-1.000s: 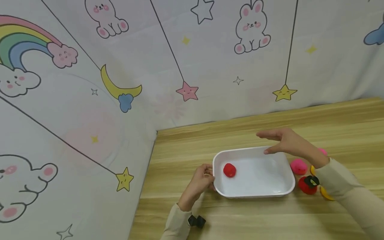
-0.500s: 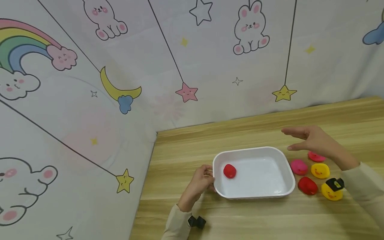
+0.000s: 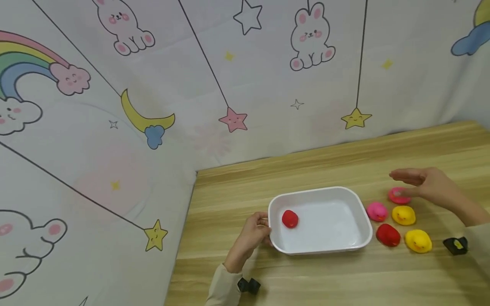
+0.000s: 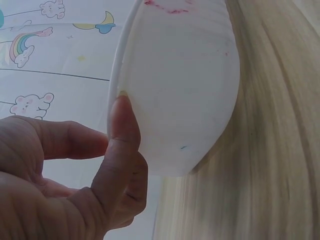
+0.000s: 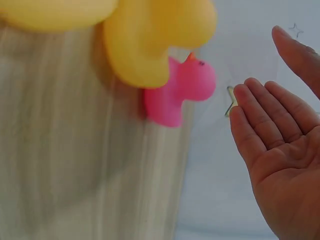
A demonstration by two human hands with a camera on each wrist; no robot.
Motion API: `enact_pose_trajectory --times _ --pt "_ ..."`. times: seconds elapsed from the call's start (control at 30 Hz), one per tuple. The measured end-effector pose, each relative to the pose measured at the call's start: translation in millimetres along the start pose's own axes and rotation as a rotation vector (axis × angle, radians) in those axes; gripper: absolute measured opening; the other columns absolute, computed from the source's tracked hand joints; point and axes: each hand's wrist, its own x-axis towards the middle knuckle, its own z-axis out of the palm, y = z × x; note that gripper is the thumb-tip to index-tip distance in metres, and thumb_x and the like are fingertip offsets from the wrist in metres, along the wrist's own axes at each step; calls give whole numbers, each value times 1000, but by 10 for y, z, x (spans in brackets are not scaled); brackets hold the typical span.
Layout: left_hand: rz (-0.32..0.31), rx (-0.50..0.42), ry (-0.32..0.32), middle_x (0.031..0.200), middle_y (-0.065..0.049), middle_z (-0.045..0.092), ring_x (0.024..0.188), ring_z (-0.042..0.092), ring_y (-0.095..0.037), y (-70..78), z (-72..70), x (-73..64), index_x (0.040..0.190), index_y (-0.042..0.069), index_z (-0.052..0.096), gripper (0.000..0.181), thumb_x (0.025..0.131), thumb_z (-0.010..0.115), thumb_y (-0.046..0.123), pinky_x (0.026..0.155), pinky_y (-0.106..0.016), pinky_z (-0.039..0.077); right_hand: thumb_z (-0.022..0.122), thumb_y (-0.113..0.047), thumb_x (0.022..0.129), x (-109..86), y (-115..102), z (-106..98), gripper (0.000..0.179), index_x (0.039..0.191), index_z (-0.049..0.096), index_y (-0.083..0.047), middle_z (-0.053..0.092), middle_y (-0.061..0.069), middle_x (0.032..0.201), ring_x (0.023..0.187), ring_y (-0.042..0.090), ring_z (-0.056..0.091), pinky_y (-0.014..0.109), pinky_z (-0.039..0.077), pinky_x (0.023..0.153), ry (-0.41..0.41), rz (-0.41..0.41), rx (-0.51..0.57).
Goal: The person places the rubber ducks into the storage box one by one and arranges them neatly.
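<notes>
My left hand (image 3: pixel 249 234) pinches the left rim of a white plastic tray (image 3: pixel 325 250). In the left wrist view the thumb and curled fingers hold the tray wall (image 4: pixel 180 85) at its edge. Inside the tray lies a small rounded red toy (image 3: pixel 290 219), near the left end. My right hand (image 3: pixel 434 187) hovers with straight fingers beside the far pink rubber duck (image 3: pixel 399 195), partly covering it, and holds nothing. Nearby sit another pink duck (image 3: pixel 377 211), two yellow rubber ducks (image 3: pixel 403 215) and a red duck (image 3: pixel 388 235), right of the tray.
The wooden tabletop (image 3: pixel 306 280) meets a white cloth backdrop (image 3: pixel 283 131) printed with rabbits and stars at its back and left. A black device is on each wrist; the right wrist device (image 3: pixel 456 245) shows beside the near yellow duck.
My right hand has moved right, from above the tray to the ducks, uncovering them. The left hand stays at the tray's rim, and the red toy stays inside.
</notes>
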Motion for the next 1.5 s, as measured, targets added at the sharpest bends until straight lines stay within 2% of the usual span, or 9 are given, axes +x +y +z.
enact_pose_trajectory --times 0.2,0.37,0.43,0.6,0.73,1.0,1.23,1.4,1.5 --pt "0 2 -12 98 -22 54 66 57 -18 0 -17 -7 130 -21 44 49 83 53 -13 51 -22 59 80 -18 88 -14 158 -24 55 129 60 12 63 32 123 92 -15 52 5 50 70 21 28 -46" --pt "-8 -1 -13 98 -21 53 68 57 -19 -13 -27 -8 130 -21 43 50 82 54 -12 51 -23 59 81 -20 86 -35 244 -3 56 128 61 11 64 29 123 102 33 70 12 51 70 -13 82 -160" --pt "-11 -4 -13 98 -22 53 69 57 -19 -16 -28 -5 130 -21 43 51 82 54 -12 51 -23 59 82 -17 83 -43 271 13 57 128 60 13 64 30 122 111 51 61 26 58 76 -26 76 -177" --pt "-13 -2 -14 98 -22 53 70 58 -20 -5 -27 0 131 -20 44 49 83 54 -12 51 -23 59 83 -18 81 -40 294 47 61 128 59 13 63 32 123 115 56 55 66 52 90 -30 79 -199" --pt "-14 -4 -12 98 -21 53 71 57 -19 15 -28 -1 131 -20 44 49 83 53 -12 52 -23 59 84 -28 80 -12 291 63 66 127 60 12 62 35 121 114 59 53 70 47 90 -33 91 -229" --pt "-26 -14 -17 98 -20 53 70 58 -20 4 -27 -12 130 -20 43 48 84 53 -13 52 -23 59 87 -36 77 25 308 133 72 124 61 13 64 36 115 101 52 58 68 50 85 -55 82 -293" --pt "-19 -23 -15 95 -16 51 69 57 -18 -12 -20 -20 128 -20 44 48 82 54 -13 51 -22 59 90 -35 73 79 342 123 73 118 62 15 70 19 93 82 32 62 48 56 72 -27 19 -340" --pt "-10 -17 -19 94 -15 50 69 56 -18 -21 -26 -16 128 -20 44 48 82 53 -12 50 -21 58 91 -30 73 68 379 111 70 118 62 15 68 28 102 88 38 62 49 56 74 17 2 -293" --pt "-10 -15 -21 94 -14 50 70 56 -17 -11 -26 -23 129 -20 43 48 83 53 -12 50 -21 58 90 -26 75 38 373 113 65 120 63 12 66 32 109 88 38 64 37 57 71 61 -8 -239"
